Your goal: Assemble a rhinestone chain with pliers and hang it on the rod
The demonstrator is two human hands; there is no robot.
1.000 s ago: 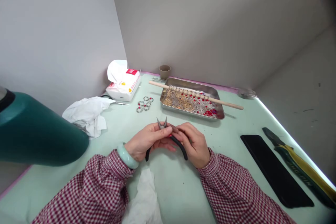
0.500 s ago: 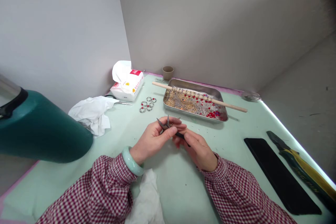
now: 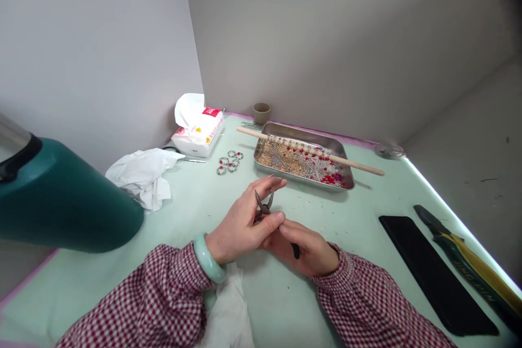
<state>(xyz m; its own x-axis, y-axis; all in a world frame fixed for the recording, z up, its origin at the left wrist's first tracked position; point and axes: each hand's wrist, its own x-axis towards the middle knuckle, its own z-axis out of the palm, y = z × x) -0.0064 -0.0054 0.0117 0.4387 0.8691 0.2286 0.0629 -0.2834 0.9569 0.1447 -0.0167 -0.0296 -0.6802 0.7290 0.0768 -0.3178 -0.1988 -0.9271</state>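
Note:
My right hand is closed round the black handles of small pliers, whose metal jaws point up and away. My left hand, with a pale green bangle on the wrist, pinches thumb and forefinger at the pliers' jaws; what it pinches is too small to make out. Both hands sit low over the mint-green table, a short way in front of a steel tray of gold and red beads. A wooden rod threaded with beads lies across the tray.
Several finished bead rings lie left of the tray. A tissue pack, crumpled tissue, a small cup and a teal jug stand to the left. A black strip and yellow-handled pliers lie right.
Both hands have drawn back toward me and to the right. The pliers' jaws have turned more upright, and my left forefinger has stretched out while the thumb stays at the jaws.

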